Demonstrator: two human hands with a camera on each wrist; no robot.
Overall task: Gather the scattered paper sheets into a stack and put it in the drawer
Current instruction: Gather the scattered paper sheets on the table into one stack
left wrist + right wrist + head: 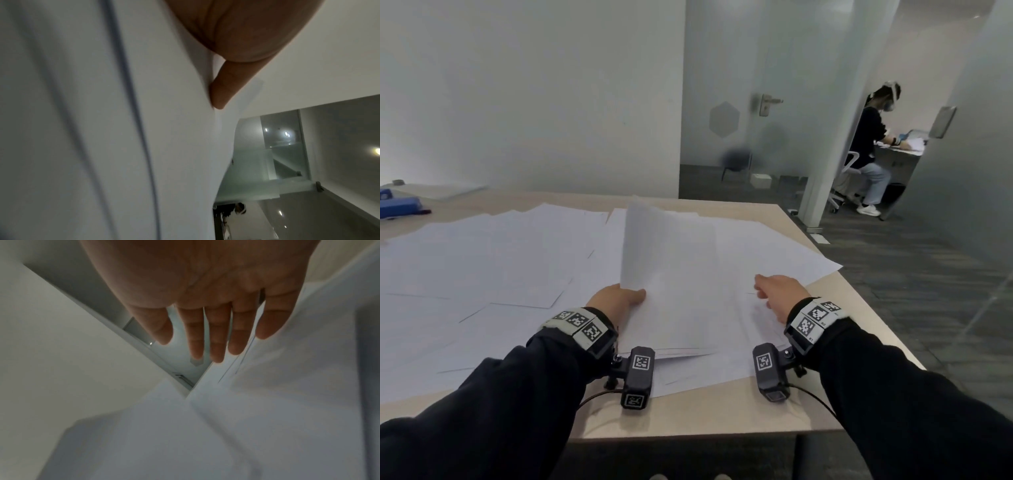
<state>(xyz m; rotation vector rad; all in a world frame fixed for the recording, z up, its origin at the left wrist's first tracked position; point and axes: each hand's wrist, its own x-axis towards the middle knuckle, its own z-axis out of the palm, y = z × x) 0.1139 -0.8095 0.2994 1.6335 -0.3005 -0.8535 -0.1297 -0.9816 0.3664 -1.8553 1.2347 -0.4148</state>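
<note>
While left grip (616, 297) pinches a raised sheet (667, 250), right grip (779, 291) flat-fingered beside it, holding nothing

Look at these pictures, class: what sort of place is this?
Probably an office: a frosted glass partition with a handled door, a desk strewn with paper sheets, and a person seated at another desk.

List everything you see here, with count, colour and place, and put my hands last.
raised sheet: one, white, standing up from the pile in front
loose sheets: many, white, spread over the table
table: one, beige, under the sheets
blue objects: about two, far left of the table
seated person: one, dark top, behind the glass partition at right
left hand: pinches the raised sheet
right hand: fingers straight, over the sheets
</note>
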